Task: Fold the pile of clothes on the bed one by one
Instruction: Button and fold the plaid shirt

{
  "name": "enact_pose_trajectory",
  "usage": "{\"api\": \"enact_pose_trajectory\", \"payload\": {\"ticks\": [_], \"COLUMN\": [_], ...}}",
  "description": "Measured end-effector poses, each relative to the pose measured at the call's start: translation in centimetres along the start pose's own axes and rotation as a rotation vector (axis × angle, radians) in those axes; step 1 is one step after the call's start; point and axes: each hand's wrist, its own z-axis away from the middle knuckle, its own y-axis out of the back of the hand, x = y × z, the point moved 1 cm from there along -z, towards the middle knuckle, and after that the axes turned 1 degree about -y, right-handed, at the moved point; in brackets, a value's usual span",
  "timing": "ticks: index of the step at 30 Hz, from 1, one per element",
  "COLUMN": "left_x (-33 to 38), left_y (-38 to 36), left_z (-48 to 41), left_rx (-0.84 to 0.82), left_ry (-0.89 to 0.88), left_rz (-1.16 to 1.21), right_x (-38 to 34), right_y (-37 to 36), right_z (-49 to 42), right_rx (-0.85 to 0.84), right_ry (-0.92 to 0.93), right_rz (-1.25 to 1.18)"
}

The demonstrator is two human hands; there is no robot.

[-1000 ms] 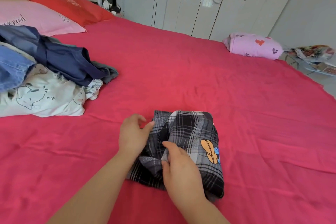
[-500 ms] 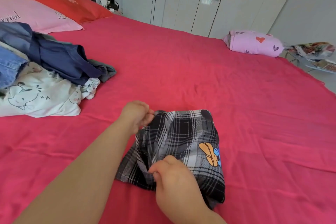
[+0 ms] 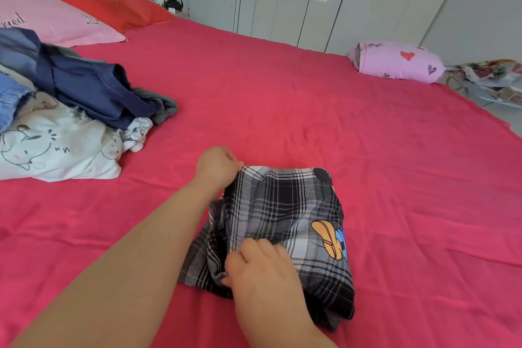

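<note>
Now left hand (image 3: 217, 164) and right hand (image 3: 262, 268) stretch plaid garment (image 3: 288, 212) straighter.

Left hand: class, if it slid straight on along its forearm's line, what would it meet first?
Past the plaid garment it pinches, the left hand would cross only bare red bedsheet; the way looks free, though depth is unclear.

Your left hand (image 3: 217, 164) pinches the plaid garment's (image 3: 285, 223) far corner; your right hand (image 3: 260, 268) grips its near edge on the red bedsheet (image 3: 282, 93).
</note>
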Motion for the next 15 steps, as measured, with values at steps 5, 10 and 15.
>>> {"api": "enact_pose_trajectory", "payload": {"ticks": [5,10,15], "left_x": [-0.1,-3.0,-3.2], "left_y": [-0.6,-1.0,-1.9], "left_z": [-0.9,-1.4,0.1], "left_rx": [0.107,0.205,0.287], "left_ry": [-0.172,-0.263,-0.308], "left_rz": [-0.028,-0.125,-0.156], "right_x": [-1.8,-2.0,-1.2], "right_y": [-1.8,-4.1,-3.5], "right_z": [-1.2,-1.5,-1.2], "right_rx": [0.045,-0.139,-0.394], "right_ry": [0.042,-0.038,0.029], "right_rz": [-0.061,-0.211,-0.473]}}
